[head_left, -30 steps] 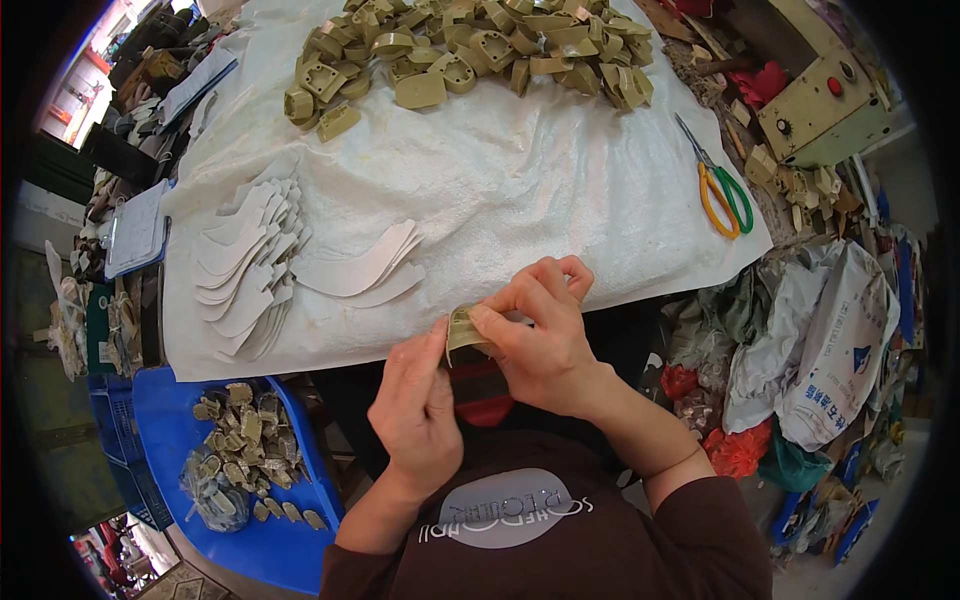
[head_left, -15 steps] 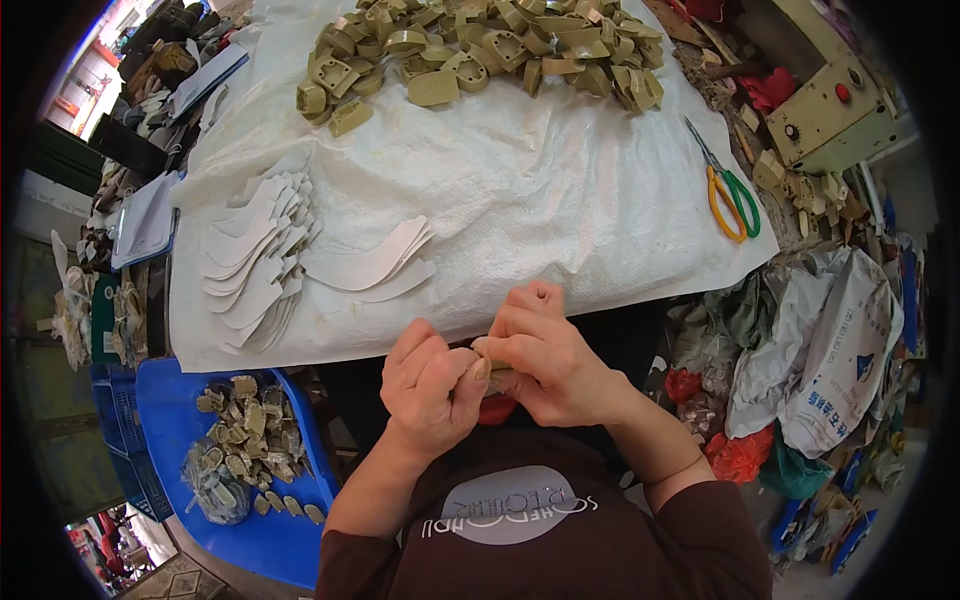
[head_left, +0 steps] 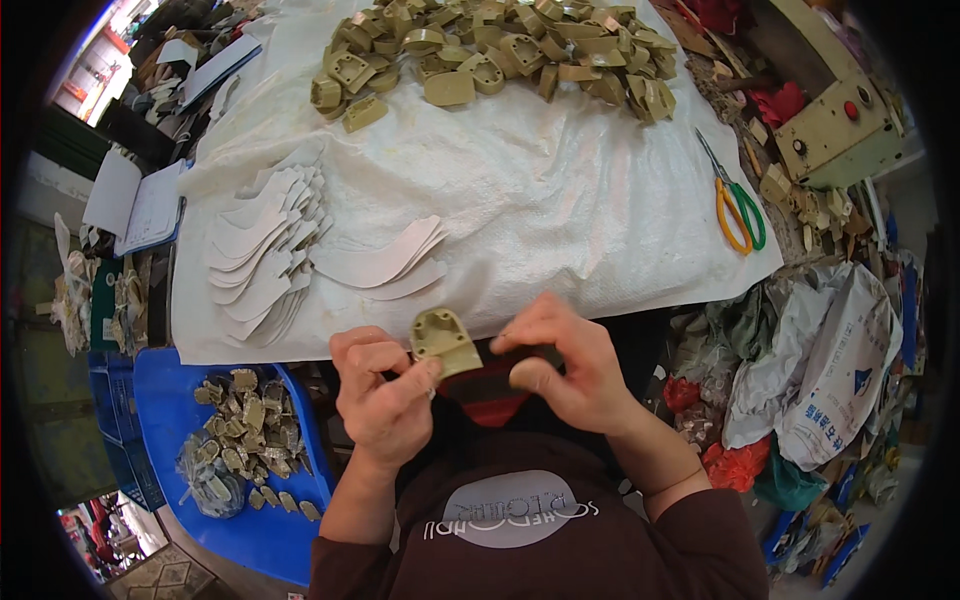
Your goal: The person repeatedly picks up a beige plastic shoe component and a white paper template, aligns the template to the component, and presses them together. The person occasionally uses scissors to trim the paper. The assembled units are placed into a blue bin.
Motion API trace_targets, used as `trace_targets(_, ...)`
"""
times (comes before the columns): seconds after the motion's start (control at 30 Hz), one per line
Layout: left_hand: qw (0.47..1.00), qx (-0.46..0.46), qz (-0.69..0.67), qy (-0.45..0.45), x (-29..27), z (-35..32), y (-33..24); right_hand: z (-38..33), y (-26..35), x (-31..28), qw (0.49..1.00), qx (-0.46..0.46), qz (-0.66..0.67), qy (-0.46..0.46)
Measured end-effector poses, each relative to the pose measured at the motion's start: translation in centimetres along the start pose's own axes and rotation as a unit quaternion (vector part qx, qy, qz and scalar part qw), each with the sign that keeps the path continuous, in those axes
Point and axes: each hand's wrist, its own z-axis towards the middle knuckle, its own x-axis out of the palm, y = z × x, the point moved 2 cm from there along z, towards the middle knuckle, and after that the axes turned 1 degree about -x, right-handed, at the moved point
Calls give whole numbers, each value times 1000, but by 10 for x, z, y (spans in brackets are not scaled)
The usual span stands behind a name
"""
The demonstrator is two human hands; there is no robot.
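Note:
My left hand (head_left: 388, 395) pinches an olive-green shoe heel (head_left: 448, 340) by its lower left edge, between thumb and fingers. The heel's hollow side with several small holes faces up. To its right my right hand (head_left: 570, 370) is apart from the heel, thumb and fingers spread, slightly blurred, with nothing seen in it. In front of my hands, on the table's white woven sheet (head_left: 560, 220), lie a few curved white pieces (head_left: 385, 262) and a larger fanned stack of white pieces (head_left: 262, 250) to the left. A big heap of olive-green heels (head_left: 500, 55) covers the far side.
Scissors (head_left: 733, 205) with orange and green handles lie at the table's right. A control box (head_left: 835, 120) with a red button stands beyond them. Left below is a blue chair (head_left: 200, 535) holding coated heel pieces and a plastic bag (head_left: 212, 490). Sacks (head_left: 830, 370) crowd the right side.
My hands were together, their fingers meeting around something mostly hidden. Now they have parted: the left shows the heel, and the right has moved right and opened. The view has shifted slightly.

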Motion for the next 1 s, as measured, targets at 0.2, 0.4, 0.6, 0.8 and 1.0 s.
trace_targets(0.2, 988, -13, -154, -9, 16, 4, -22, -21, -22, 23, 913, 195, 345, -98)
trace_targets(0.4, 992, 58, -47, 98, 20, -3, -20, -28, -10, 17, 872, 167, 440, -133)
trace_targets(0.6, 983, 104, 98, 118, 26, 2, -30, -29, 0, 18, 898, 164, 391, -119)
trace_targets(0.8, 973, 57, 153, 161, 32, 5, -38, -25, 3, 18, 964, 178, 187, -69)
trace_targets(1.0, 993, -15, 0, 119, 30, -6, -15, -15, -14, 0, 964, 125, 234, -5)
